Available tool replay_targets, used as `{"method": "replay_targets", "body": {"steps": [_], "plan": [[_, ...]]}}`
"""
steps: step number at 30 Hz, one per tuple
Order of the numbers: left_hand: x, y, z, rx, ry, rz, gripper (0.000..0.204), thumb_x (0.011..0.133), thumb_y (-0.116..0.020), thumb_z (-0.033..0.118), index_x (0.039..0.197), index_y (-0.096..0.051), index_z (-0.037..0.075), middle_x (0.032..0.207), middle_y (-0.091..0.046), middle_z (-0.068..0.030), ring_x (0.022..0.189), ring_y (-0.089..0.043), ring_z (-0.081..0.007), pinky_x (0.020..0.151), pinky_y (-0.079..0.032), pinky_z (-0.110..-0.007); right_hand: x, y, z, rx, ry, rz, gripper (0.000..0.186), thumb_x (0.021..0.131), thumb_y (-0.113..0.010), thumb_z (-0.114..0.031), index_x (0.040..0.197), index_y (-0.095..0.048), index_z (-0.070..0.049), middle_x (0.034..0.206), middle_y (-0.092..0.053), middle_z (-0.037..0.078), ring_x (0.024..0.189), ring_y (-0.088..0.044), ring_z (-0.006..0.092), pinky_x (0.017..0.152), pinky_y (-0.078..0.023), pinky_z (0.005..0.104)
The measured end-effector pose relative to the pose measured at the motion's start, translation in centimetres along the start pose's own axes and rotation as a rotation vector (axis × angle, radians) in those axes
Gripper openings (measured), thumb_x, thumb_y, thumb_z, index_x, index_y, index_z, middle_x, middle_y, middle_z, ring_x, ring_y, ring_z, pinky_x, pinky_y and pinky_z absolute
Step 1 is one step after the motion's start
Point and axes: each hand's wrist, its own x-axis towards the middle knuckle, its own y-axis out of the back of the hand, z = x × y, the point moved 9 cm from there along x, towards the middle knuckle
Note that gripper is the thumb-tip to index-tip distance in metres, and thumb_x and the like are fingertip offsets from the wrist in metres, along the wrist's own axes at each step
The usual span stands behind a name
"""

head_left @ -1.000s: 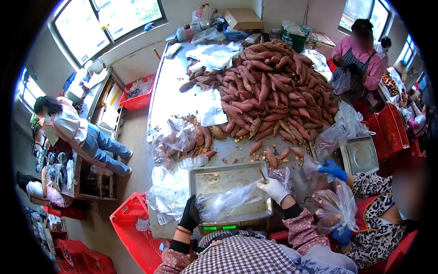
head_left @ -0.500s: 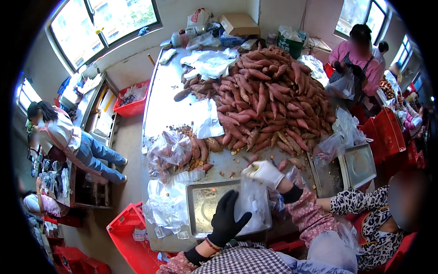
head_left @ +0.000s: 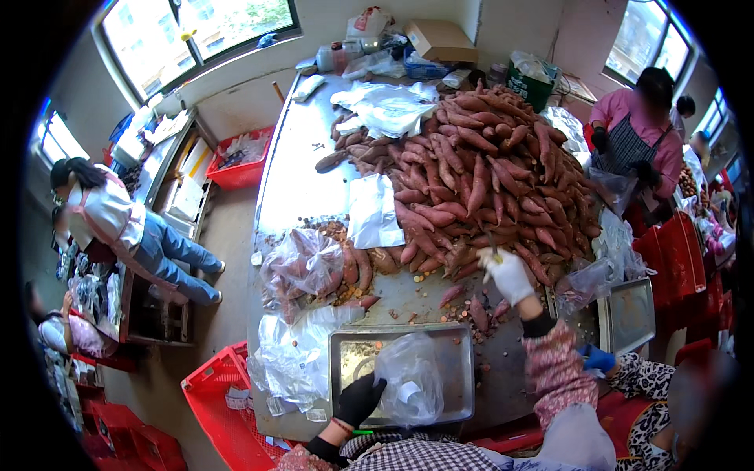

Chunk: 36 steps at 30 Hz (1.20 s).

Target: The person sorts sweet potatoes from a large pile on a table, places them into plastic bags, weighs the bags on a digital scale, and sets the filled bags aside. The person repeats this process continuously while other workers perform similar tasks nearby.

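My left hand (head_left: 360, 400), in a black glove, closes at the left edge of a clear plastic bag (head_left: 412, 381). The bag lies over a shallow metal tray (head_left: 465, 392) and has a small white label inside. My right hand (head_left: 509, 278), in a white glove, reaches out to the near edge of a large heap of sweet potatoes (head_left: 471, 173). Its fingers are bent together around something small and yellowish that I cannot make out. A few loose sweet potatoes (head_left: 479, 314) lie just below that hand.
At left on the metal table sit a filled plastic bag (head_left: 302, 263), crumpled clear bags (head_left: 290, 357) and white bags (head_left: 375, 210). Cut root slices (head_left: 428, 318) are scattered about. A red crate (head_left: 224, 396) stands at the table's left corner. A co-worker's blue-gloved hand (head_left: 601, 359) is close on my right.
My right hand has moved away from the bag, forward and right to the heap. My left hand, spread before, has closed at the bag's edge. The bag now lies over the tray.
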Motion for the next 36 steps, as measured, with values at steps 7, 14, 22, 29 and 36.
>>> {"method": "replay_targets", "body": {"steps": [7, 14, 22, 29, 36], "plan": [[-0.5, -0.6, -4.8, -0.297, 0.264, -0.034, 0.032, 0.093, -0.059, 0.032, 0.109, -0.062, 0.005, 0.092, -0.067, -0.0182, 0.082, -0.065, -0.0385, 0.068, -0.051, -0.044, 17.2, 5.8, -10.2, -0.983, 0.688, 0.374, 0.027, 0.096, -0.052, -0.026, 0.113, -0.064, -0.009, 0.107, -0.064, 0.017, 0.098, -0.06, 0.039, 0.086, -0.048, 0.0455], [-6.3, 10.2, 0.7, -0.007, -0.025, 0.589, 0.068, 0.07, -0.08, 0.014, 0.127, -0.048, -0.001, 0.116, -0.053, -0.0142, 0.102, -0.056, -0.0275, 0.086, -0.048, -0.04, 27.5, 4.9, -6.8, -1.412, 0.138, 0.12, 0.036, 0.098, -0.04, -0.038, 0.125, -0.058, -0.024, 0.116, -0.064, 0.016, 0.107, -0.062, 0.0358, 0.094, -0.046, 0.0483], [1.2, 2.7, 9.7, 0.198, -0.466, -0.157, 0.049, 0.077, -0.074, 0.024, 0.121, -0.058, 0.008, 0.124, -0.058, -0.0134, 0.117, -0.053, -0.0328, 0.094, -0.045, -0.045, 25.6, 6.0, -3.5, -1.415, 0.23, 0.01, 0.035, 0.096, -0.042, -0.038, 0.125, -0.058, -0.028, 0.119, -0.061, 0.013, 0.106, -0.061, 0.0347, 0.09, -0.049, 0.0501], [-1.9, -0.1, 5.7, 0.328, -0.231, -0.252, 0.08, 0.069, -0.078, 0.045, 0.133, -0.048, 0.008, 0.139, -0.044, -0.0236, 0.121, -0.049, -0.0404, 0.09, -0.048, -0.053, 21.7, 2.4, -3.1, -1.518, 0.123, -0.171, 0.032, 0.094, -0.044, -0.038, 0.114, -0.066, -0.025, 0.12, -0.059, 0.018, 0.107, -0.061, 0.0365, 0.088, -0.051, 0.0482], [-3.4, 4.6, 6.4, 0.196, -0.197, 0.027, 0.06, 0.083, -0.069, 0.044, 0.13, -0.054, 0.01, 0.133, -0.051, -0.0211, 0.102, -0.06, -0.0402, 0.082, -0.053, -0.047, 17.1, -0.8, 0.0, -1.732, 0.214, -0.027, 0.029, 0.088, -0.05, -0.033, 0.105, -0.072, -0.023, 0.116, -0.058, 0.014, 0.107, -0.055, 0.0388, 0.084, -0.048, 0.052]]}}
